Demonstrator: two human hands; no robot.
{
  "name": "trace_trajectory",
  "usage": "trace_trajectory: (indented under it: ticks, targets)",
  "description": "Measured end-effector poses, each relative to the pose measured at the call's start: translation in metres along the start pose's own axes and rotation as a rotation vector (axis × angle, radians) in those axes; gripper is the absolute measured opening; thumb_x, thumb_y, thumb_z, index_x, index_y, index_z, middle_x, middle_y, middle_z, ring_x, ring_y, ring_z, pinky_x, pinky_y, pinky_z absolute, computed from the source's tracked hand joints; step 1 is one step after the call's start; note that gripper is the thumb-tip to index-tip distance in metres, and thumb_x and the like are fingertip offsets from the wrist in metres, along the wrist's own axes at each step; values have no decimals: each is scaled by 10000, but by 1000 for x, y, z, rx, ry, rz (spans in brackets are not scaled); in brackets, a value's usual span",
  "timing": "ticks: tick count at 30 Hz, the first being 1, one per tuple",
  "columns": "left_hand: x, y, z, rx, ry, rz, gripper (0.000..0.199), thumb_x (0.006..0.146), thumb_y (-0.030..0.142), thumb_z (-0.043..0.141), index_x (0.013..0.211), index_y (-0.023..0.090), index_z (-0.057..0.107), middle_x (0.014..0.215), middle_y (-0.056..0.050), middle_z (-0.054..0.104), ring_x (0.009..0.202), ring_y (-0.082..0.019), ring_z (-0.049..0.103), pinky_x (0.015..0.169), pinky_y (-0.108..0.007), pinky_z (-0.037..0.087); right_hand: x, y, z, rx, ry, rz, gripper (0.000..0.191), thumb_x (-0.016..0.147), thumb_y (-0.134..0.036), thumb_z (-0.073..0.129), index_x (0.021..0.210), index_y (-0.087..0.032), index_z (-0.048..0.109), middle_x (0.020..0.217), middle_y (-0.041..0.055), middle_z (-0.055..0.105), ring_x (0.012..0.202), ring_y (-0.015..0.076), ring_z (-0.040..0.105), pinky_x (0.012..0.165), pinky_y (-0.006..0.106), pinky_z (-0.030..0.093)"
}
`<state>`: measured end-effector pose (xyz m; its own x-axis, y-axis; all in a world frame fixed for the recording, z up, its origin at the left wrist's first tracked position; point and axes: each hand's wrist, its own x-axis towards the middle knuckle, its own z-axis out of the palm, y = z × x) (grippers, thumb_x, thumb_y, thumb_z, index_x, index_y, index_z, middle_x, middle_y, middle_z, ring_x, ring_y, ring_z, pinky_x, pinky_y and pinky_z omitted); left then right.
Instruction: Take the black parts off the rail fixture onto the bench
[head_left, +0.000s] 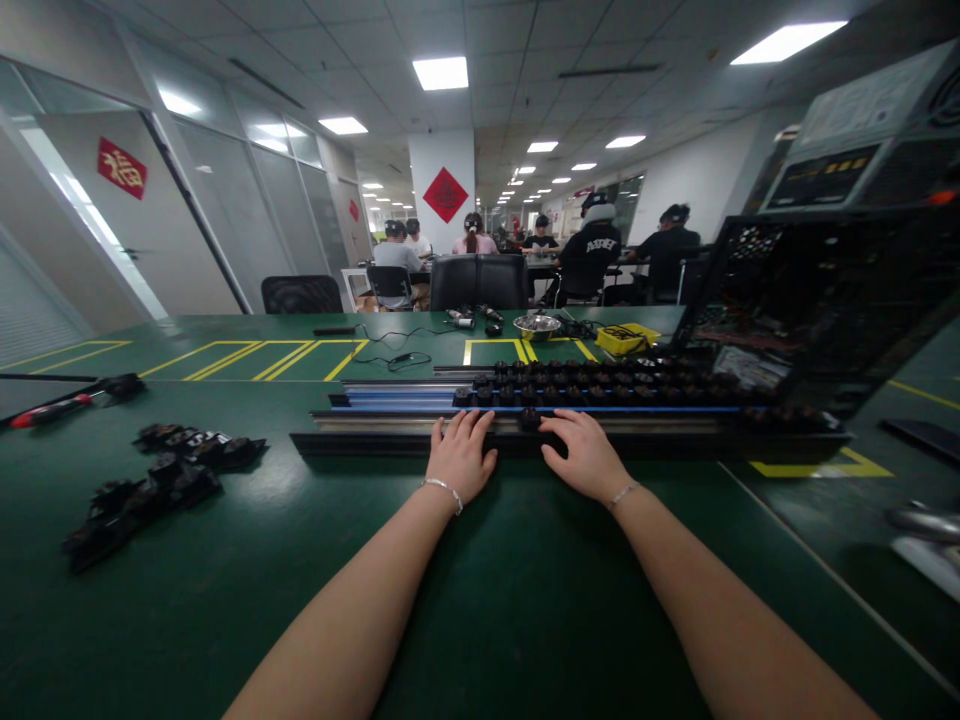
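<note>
A long black rail [360, 442] lies crosswise on the green table in front of me. My left hand [461, 458] rests over it, fingers spread and laid across the rail, holding nothing I can see. Between my hands a small black block [529, 419] sits in the rail's channel. My right hand [589, 455] is beside this block, its fingertips close to or touching the block's right side, thumb and fingers apart. Behind are more rails with blue strips [405, 398], bearing rows of similar black blocks [570, 378].
Loose black parts [161, 490] lie at left, near a red-handled screwdriver [56, 409]. An open computer case [810, 300] stands at right. Further back are a metal bowl [537, 325], a yellow tray [626, 338] and cables [409, 358]. Several people sit at tables beyond.
</note>
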<state>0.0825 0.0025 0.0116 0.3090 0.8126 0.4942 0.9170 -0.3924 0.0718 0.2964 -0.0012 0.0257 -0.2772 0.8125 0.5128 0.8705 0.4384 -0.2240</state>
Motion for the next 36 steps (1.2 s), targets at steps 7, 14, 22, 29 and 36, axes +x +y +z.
trace_trajectory:
  ticks: [7, 14, 22, 29, 36]
  targets:
    - [0, 1, -2, -2, -24, -6, 644, 833, 388, 447, 1423, 271, 214, 1385, -52, 430, 1293, -237, 306, 1066, -482, 184, 0, -4, 1, -4, -23, -5, 291, 758, -299, 496, 1005, -191, 609, 1152, 64, 628, 1187, 256, 445, 1024, 498, 286]
    - [-1, 5, -1, 29, -51, 118, 641, 826, 406, 484, 1408, 379, 218, 1422, -49, 366, 1317, -287, 267, 1058, -491, 203, 0, -5, 3, -13, -31, -12, 307, 755, -296, 501, 1023, -185, 600, 1161, 67, 622, 1192, 264, 439, 1028, 498, 282]
    - [-2, 5, 0, 42, -67, 131, 643, 814, 404, 515, 1392, 422, 232, 1457, -45, 305, 1333, -326, 228, 1052, -514, 201, 0, -10, 5, 10, -24, -28, 334, 751, -291, 503, 1057, -196, 595, 1167, 82, 615, 1203, 259, 427, 1029, 508, 272]
    - [-1, 6, -1, 39, -77, 124, 636, 811, 402, 522, 1385, 430, 248, 1465, -39, 296, 1340, -323, 218, 1056, -516, 190, 0, -12, 4, -6, -65, -13, 361, 754, -296, 492, 1090, -202, 582, 1211, 73, 590, 1223, 259, 405, 1039, 510, 251]
    - [-1, 8, -5, 34, -106, 107, 631, 806, 378, 537, 1376, 428, 273, 1468, -33, 295, 1341, -312, 212, 1060, -515, 178, -1, -19, 3, -23, -115, -4, 420, 752, -316, 491, 1156, -211, 545, 1271, 66, 548, 1263, 247, 360, 1061, 507, 208]
